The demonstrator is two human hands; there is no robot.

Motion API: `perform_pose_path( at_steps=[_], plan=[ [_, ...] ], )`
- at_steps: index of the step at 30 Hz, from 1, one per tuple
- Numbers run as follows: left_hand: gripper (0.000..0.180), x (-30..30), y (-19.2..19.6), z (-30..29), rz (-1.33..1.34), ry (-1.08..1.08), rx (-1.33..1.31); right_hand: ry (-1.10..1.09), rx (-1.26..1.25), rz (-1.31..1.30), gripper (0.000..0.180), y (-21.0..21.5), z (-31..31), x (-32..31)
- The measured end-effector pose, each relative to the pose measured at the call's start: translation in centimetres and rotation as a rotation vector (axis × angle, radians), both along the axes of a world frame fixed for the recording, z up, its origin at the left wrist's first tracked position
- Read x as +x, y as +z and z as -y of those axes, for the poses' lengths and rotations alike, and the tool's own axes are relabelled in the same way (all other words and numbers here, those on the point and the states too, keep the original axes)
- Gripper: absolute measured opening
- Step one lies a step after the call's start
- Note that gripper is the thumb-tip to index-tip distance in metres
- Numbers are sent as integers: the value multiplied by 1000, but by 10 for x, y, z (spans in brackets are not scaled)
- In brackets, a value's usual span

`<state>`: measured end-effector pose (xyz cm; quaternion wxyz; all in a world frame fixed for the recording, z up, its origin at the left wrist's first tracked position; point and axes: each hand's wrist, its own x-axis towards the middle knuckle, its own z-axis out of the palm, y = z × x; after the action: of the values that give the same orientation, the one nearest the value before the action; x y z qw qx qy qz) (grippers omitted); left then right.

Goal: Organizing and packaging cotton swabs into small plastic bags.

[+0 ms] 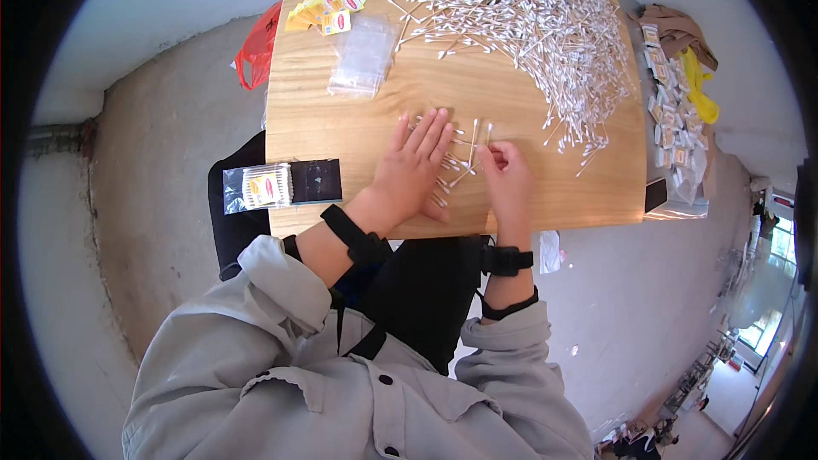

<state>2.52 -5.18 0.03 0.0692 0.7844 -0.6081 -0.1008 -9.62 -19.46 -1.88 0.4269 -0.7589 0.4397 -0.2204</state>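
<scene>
Gathering a small bunch of cotton swabs (456, 166) is the step that seems to be in hand now. The left hand (413, 166) is lying flat and open on the wooden surface (358, 132), its fingers spread and pressing on some of the loose swabs, so its grip is wide and it is holding nothing. The right hand (509, 175) is resting just beside it, with the fingertips pinched narrowly on one or two swabs; the exact number I cannot tell. The small bunch is lying between the two hands, near the front edge of the surface. A big pile of swabs (528, 25) is spreading over the far right part, well apart from the hands. Clear plastic bags (365, 55) are lying in the far middle, and yellow labels (336, 4) are lying beside them at the far left. One filled packet (260, 187) is sitting at the left front corner. As I judge it, the next move is calling for lining the swabs up side by side and keeping them from rolling, before they are lifted as one bunch.
</scene>
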Motion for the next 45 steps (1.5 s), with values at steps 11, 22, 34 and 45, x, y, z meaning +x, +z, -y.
perform_pose_path(
  at_steps=[11, 22, 34, 45],
  plan=[
    [131, 0, -5, -5, -31, -31, -43, 93, -101, -76, 11, -6, 17, 8],
    [131, 2, -2, -8, -18, -88, -73, 283, -148, 54, 18, 12, 13, 11],
    [132, 1, 0, -12, -36, -127, -58, 68, -201, -109, 10, -1, 17, -37],
    [135, 4, -2, -6, -43, -104, -76, 292, -34, 190, 15, 4, 3, 3]
  ],
)
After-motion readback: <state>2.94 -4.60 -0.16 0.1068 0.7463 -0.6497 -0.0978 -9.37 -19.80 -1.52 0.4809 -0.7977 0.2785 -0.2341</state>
